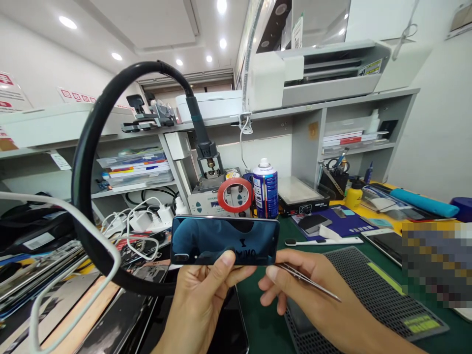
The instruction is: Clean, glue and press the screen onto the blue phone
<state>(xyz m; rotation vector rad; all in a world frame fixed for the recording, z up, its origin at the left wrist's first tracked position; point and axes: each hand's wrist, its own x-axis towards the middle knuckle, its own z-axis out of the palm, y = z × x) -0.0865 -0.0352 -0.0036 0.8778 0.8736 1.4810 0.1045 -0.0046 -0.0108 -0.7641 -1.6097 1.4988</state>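
Observation:
A shiny dark-blue smartphone (221,240) is held sideways in the middle of the view, its glossy side with a small camera module at the lower left facing me. My left hand (206,290) grips its lower edge, thumb on the face and fingers behind. Close to the phone's lower right corner, my right hand (295,280) is closed around metal tweezers (313,282), their rear end pointing down to the right. The tweezer tips are hidden by the fingers and phone. I cannot tell whether they touch it.
A hot-air hose (83,147) loops at the left over stacked phone parts (106,314). Behind the phone stand a red tape roll (235,195), a spray can (265,189) and a heating plate (300,194). A brush (324,241) and a dark perforated mat (354,290) lie at the right.

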